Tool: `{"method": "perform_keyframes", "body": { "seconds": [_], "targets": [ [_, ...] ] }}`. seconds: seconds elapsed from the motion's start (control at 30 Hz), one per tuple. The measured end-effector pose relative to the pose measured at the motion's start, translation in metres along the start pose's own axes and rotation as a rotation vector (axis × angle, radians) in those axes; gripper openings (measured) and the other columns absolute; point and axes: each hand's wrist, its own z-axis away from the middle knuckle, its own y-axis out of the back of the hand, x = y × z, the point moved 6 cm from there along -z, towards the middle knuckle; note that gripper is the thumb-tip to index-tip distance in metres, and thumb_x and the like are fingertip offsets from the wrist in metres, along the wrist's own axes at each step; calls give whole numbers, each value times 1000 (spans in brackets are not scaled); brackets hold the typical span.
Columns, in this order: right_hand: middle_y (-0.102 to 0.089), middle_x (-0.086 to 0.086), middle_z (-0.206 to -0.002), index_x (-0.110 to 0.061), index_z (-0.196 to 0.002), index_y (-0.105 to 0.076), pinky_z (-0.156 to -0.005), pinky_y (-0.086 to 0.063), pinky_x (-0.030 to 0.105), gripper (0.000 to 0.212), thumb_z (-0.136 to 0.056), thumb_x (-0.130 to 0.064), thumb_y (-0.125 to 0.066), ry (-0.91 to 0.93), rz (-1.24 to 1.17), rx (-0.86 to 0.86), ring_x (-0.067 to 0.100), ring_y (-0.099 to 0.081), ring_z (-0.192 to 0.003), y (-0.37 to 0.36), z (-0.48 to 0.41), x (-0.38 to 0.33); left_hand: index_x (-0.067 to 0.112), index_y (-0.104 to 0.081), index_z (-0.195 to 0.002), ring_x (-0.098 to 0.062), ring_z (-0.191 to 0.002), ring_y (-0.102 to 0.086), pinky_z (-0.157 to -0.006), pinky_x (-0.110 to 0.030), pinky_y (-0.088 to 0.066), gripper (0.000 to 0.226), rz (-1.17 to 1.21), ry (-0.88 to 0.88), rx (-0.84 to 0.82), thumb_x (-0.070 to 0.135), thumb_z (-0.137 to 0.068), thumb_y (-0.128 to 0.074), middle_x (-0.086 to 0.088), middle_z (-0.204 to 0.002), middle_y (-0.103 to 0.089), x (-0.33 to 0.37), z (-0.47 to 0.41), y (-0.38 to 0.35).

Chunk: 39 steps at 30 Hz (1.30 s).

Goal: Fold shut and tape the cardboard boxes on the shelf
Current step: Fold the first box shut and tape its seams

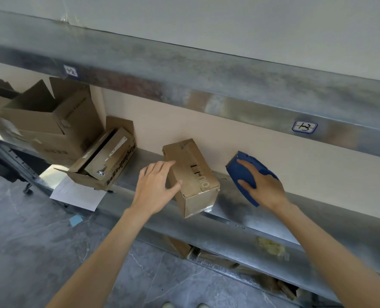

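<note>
A small closed cardboard box [193, 174] lies on the metal shelf [233, 210], its near end jutting over the front edge. My left hand [156, 187] grips its left side, thumb on the top. A blue tape dispenser [246, 172] rests on the shelf to the right of the box, and my right hand [264, 185] lies over it, fingers wrapped around its body. Further left, an open box with printed lettering [109, 161] leans against a large open box [51, 125] whose flaps stand up.
A white paper sheet [77, 194] hangs over the shelf's front edge at left. The shelf above [206, 85] carries handwritten labels. Below, a lower shelf holds more cardboard [177, 245]. A blue note [75, 220] lies on the grey floor.
</note>
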Motion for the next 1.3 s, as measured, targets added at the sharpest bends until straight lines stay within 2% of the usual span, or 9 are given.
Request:
{"method": "perform_keyframes", "body": {
  "seconds": [0.07, 0.2, 0.37, 0.6, 0.7, 0.8, 0.97, 1.17, 1.3],
  "targets": [
    [-67, -2, -84, -59, -143, -14, -59, -50, 31, 55, -99, -48, -43, 65, 59, 69, 14, -59, -62, 17, 11, -7, 23, -48, -142, -16, -130, -44, -112, -39, -30, 53, 48, -16, -4, 45, -95, -55, 4, -141, -52, 5, -4, 1],
    [-61, -3, -67, -60, -141, -16, -49, -46, 28, 55, -95, -53, -45, 209, 126, 157, 9, -48, -48, 47, 28, -30, 25, -56, -134, -14, -125, -46, -103, -34, -33, 43, 216, -64, 17, 37, -94, -61, 7, -134, -55, 17, -13, 7],
    [-58, -1, -59, -59, -142, -13, -50, -48, 32, 55, -93, -59, -39, 412, 187, 156, 12, -47, -44, 68, 44, -70, 21, -62, -129, -13, -123, -53, -105, -35, -42, 36, 506, -116, -31, 23, -93, -66, 3, -129, -60, 34, -26, 18],
    [-25, -6, -46, -43, -147, -32, -47, -43, 35, 53, -96, -48, -47, 604, 266, 83, 13, -30, -43, 67, 61, -104, 21, -52, -142, -6, -132, -47, -106, -26, -40, 44, 679, -107, -318, 11, -99, -57, 7, -143, -53, 50, -27, 22],
    [-30, -6, -47, -43, -148, -31, -49, -44, 36, 53, -97, -48, -44, 653, 278, 39, 15, -35, -44, 67, 62, -106, 20, -50, -141, -2, -129, -51, -105, -18, -42, 43, 823, -58, -383, 5, -101, -52, 8, -143, -53, 50, -20, 24],
    [-41, -4, -50, -45, -148, -28, -50, -44, 38, 53, -96, -50, -40, 720, 282, 10, 19, -42, -45, 69, 63, -106, 24, -57, -131, 4, -121, -54, -103, -14, -41, 40, 782, -35, -399, -1, -101, -48, 11, -132, -60, 55, -11, 24],
    [-22, -8, -46, -43, -147, -33, -48, -43, 38, 54, -96, -42, -52, 810, 239, -17, 17, -38, -42, 74, 67, -103, 13, -63, -121, -5, -110, -63, -98, -19, -47, 38, 780, 22, -312, -11, -95, -49, 0, -119, -68, 69, 3, 22],
    [-45, -3, -51, -45, -146, -33, -50, -45, 37, 54, -96, -44, -51, 918, 199, -25, 17, -41, -45, 76, 75, -99, 6, -68, -112, -15, -87, -68, -86, -29, -56, 45, 763, 190, -79, -23, -83, -49, -8, -109, -69, 72, 15, 20],
    [-34, -5, -51, -50, -144, -33, -51, -41, 33, 53, -95, -47, -53, 919, 155, -40, 17, -36, -45, 75, 76, -94, 6, -68, -109, -16, -72, -60, -75, -21, -51, 46, 768, 258, 12, -24, -80, -50, -16, -95, -68, 73, 25, 17]
  ]
}}
